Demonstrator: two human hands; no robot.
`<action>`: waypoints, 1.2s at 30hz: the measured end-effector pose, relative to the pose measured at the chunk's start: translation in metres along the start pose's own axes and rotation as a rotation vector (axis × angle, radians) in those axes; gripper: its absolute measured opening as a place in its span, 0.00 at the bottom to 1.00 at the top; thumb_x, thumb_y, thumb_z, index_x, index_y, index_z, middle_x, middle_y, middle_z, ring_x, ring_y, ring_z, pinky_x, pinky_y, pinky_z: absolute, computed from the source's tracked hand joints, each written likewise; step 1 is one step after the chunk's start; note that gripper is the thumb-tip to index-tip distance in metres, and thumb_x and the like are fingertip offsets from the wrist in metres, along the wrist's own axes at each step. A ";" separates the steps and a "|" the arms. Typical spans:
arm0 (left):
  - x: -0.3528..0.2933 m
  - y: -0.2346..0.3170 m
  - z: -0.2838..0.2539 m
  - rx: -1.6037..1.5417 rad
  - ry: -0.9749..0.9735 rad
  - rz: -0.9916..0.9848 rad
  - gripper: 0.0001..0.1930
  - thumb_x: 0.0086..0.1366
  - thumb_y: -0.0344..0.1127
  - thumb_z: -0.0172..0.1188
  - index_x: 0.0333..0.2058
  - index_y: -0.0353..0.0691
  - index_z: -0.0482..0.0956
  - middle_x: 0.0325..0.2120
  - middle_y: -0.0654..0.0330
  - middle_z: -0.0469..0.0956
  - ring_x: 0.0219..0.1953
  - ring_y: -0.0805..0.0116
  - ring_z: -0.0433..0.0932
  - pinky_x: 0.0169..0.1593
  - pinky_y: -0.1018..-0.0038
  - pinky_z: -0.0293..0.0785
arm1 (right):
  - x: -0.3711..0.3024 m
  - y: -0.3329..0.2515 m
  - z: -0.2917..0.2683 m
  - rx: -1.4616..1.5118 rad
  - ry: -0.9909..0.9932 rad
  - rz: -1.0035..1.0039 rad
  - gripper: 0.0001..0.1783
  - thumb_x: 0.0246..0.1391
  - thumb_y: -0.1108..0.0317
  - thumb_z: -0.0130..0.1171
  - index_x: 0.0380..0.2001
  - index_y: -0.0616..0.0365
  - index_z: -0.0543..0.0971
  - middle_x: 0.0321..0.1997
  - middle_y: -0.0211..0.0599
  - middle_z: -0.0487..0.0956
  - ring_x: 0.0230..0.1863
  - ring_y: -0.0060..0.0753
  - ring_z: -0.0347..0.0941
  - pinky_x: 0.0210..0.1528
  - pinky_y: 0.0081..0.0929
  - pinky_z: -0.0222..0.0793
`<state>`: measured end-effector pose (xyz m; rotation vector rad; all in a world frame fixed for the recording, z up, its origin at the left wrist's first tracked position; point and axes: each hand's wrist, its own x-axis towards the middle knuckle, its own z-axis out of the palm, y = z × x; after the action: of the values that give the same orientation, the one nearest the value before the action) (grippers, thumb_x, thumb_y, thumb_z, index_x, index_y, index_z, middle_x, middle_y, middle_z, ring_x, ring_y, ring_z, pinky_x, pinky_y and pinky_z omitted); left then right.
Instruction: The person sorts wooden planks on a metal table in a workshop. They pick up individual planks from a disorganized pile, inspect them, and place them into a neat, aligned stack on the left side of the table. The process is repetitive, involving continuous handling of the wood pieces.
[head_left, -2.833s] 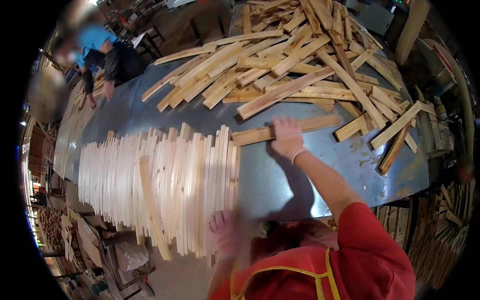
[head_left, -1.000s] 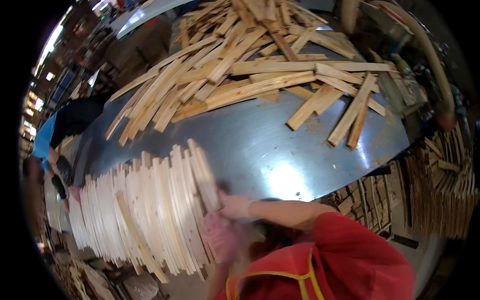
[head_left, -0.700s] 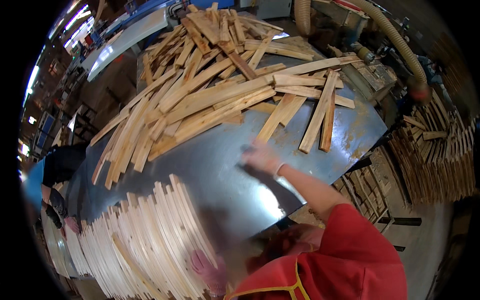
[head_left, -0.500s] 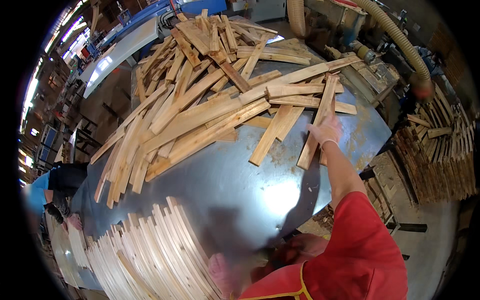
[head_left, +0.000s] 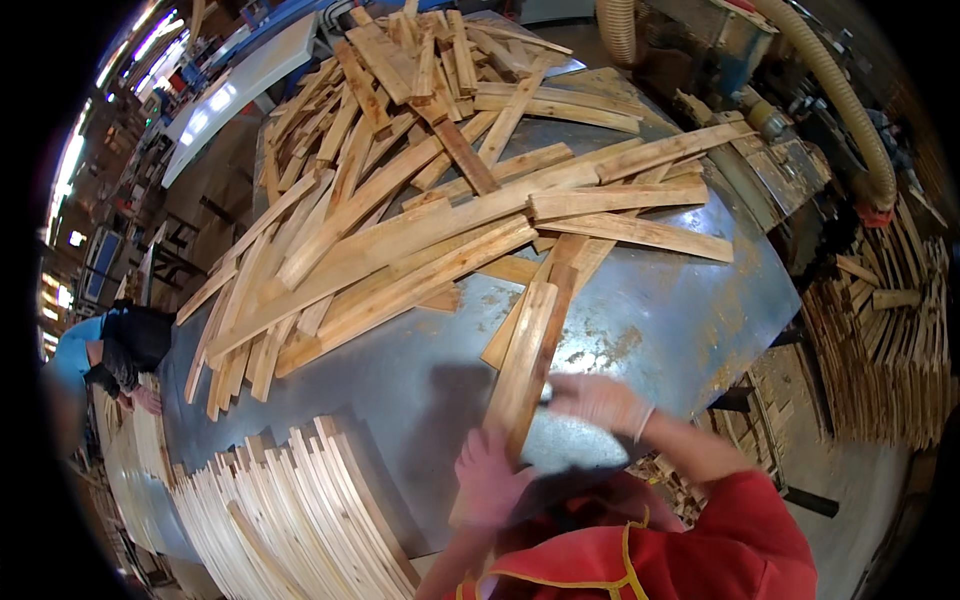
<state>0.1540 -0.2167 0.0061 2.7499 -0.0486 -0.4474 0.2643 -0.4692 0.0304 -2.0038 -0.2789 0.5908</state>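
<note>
Metal tabletop across mid-frame, loose boards heaped at upper centre. At centre now, drawn from the right: two wooden planks. At their near end, lower centre: left hand, moved from beside the pale slats, fingers partly spread, grip unclear. Beside their right edge: right hand, blurred, fingers extended, hold impossible to tell.

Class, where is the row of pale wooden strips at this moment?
The row of pale strips is at the head view's lower left, left of the left hand.
</note>
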 end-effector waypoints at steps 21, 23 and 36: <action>-0.185 -0.097 -0.051 -0.934 -0.085 -0.726 0.38 0.57 0.31 0.66 0.68 0.38 0.71 0.53 0.47 0.80 0.53 0.53 0.82 0.58 0.62 0.79 | 0.143 -0.001 -0.115 -1.134 0.143 0.087 0.51 0.47 0.51 0.78 0.73 0.54 0.70 0.61 0.51 0.81 0.62 0.61 0.77 0.66 0.51 0.74; -0.209 -0.123 0.017 -0.299 0.456 -0.584 0.38 0.55 0.34 0.69 0.66 0.38 0.72 0.66 0.49 0.69 0.67 0.46 0.69 0.71 0.47 0.65 | 0.133 -0.058 -0.066 -1.182 0.115 0.089 0.48 0.55 0.52 0.73 0.76 0.52 0.68 0.62 0.52 0.81 0.62 0.62 0.77 0.66 0.52 0.74; -0.367 -0.255 0.100 -0.748 1.416 -0.946 0.41 0.64 0.58 0.71 0.69 0.41 0.71 0.68 0.53 0.69 0.71 0.54 0.67 0.71 0.53 0.67 | 0.207 -0.099 0.250 0.165 -0.095 0.338 0.43 0.70 0.30 0.56 0.56 0.67 0.80 0.42 0.39 0.82 0.37 0.34 0.80 0.40 0.38 0.80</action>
<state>-0.2316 0.0210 -0.0610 1.6137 1.4003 1.0823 0.3172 -0.1414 -0.0409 -1.8771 0.0542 0.8934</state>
